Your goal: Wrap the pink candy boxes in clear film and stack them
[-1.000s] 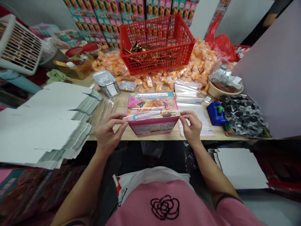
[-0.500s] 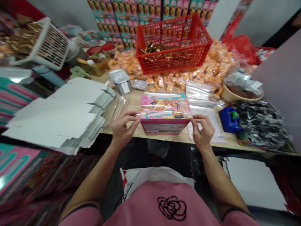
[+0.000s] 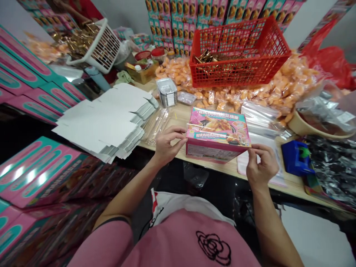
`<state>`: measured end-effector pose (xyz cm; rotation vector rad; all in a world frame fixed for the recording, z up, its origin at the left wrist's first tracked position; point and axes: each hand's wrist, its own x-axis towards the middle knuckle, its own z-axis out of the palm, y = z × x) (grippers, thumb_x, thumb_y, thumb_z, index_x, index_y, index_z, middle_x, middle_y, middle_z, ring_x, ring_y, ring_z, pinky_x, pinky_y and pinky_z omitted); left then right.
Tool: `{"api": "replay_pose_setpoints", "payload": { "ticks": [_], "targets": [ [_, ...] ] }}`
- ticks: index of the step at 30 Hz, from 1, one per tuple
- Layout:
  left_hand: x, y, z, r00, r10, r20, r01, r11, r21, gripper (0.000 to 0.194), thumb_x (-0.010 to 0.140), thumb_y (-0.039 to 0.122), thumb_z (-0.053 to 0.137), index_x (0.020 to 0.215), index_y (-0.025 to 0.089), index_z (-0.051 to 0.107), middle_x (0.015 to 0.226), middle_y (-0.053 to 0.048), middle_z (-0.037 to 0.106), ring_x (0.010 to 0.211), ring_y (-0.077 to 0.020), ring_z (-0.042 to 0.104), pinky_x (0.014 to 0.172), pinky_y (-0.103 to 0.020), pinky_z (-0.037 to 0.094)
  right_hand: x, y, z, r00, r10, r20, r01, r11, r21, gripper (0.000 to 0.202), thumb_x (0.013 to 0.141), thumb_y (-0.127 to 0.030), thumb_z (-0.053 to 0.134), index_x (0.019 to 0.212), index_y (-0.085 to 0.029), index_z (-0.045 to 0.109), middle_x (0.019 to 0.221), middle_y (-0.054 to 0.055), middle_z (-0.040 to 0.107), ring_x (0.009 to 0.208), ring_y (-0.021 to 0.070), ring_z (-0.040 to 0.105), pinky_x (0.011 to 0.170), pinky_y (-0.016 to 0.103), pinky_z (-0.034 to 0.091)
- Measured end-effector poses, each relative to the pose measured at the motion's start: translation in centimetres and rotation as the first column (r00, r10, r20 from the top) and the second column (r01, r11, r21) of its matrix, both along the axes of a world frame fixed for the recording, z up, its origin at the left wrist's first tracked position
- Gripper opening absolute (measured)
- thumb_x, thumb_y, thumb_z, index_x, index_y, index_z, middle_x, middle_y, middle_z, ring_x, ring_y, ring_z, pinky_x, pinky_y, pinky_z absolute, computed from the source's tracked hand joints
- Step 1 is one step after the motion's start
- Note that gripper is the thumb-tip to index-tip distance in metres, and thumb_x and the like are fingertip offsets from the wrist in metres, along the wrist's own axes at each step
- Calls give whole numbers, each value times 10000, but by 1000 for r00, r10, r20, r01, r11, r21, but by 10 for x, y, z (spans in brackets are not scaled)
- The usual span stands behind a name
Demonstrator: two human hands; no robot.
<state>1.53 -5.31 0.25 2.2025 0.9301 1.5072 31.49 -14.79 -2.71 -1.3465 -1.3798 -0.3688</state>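
A pink and turquoise printed food box (image 3: 218, 128) rests on the wooden table in front of me, near its front edge. Its top is closed and has a glossy sheen. My left hand (image 3: 169, 145) pinches the box's left front corner between thumb and forefinger. At the right front corner, my right hand (image 3: 261, 165) pinches in the same way. Clear plastic bags (image 3: 263, 137) lie partly under and to the right of the box. Behind its left end stand stacked foil trays (image 3: 167, 92).
Flat white cartons (image 3: 102, 118) are stacked at left. Behind the box is a red basket (image 3: 239, 74) holding gold sachets, amid orange packets (image 3: 297, 74). A blue tape dispenser (image 3: 294, 157) and a beige bowl (image 3: 308, 122) stand at right. Finished-looking boxes (image 3: 41, 170) are piled lower left.
My view has turned to the left, so the scene sits further right in the picture. Both hands stay at the front corners of the box.
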Motion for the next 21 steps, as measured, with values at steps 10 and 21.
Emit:
{"api": "replay_pose_setpoints", "payload": {
  "ticks": [10,21],
  "targets": [
    [-2,1,1,1000,18,-12,-19,997,-79,89,836,243,731,758,201,718,958,-64,752,884,-194,721,816,-346,579,-2,4,0,1000,9,-19,-9,1000,12,121,909,-188,653,794,-221,632,853,47,717,794,192,707,730,349,564],
    [-5,9,-4,998,46,-37,-48,997,-55,78,813,272,756,765,222,719,931,-34,748,850,-194,719,806,-343,584,-1,6,3,997,49,-58,-49,999,2,114,928,-189,621,824,-221,655,881,60,734,822,203,719,742,363,585]
  ]
}}
